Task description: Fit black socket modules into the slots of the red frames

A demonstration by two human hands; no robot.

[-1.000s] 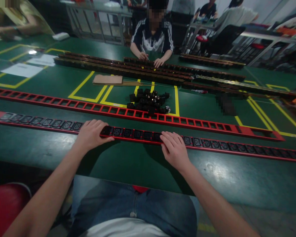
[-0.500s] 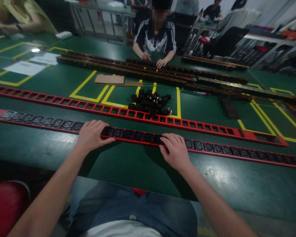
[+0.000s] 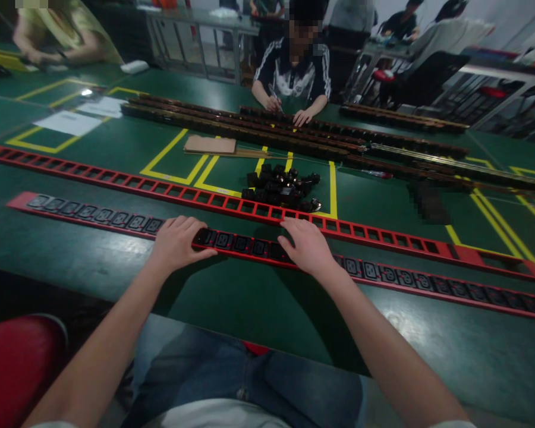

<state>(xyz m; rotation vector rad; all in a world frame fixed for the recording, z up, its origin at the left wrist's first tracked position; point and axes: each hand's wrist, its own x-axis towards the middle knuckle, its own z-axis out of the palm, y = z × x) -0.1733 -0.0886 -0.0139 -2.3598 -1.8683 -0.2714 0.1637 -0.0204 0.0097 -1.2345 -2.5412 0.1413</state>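
Across the near part of the green table point(image 3: 249, 303): one long red strip point(image 3: 258, 248) set with black sockets, right end cut off by the frame. Left hand point(image 3: 176, 242), grasping the strip, thumb along its near edge, sockets beneath hidden. Right hand point(image 3: 307, 245), over the strip, fingers slightly bent; whether it grips cannot be told. Beyond: one red frame point(image 3: 214, 199) with openings; one heap of black parts point(image 3: 285, 184), individual shapes unclear; one brown cardboard piece point(image 3: 210, 144).

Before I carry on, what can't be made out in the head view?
Head view, all:
Parts of filled red strip: covered by left hand and right hand.
Its right end: cut off by picture edge.
Print on white papers: too small, blurred.
Black pile, count: pieces overlap.
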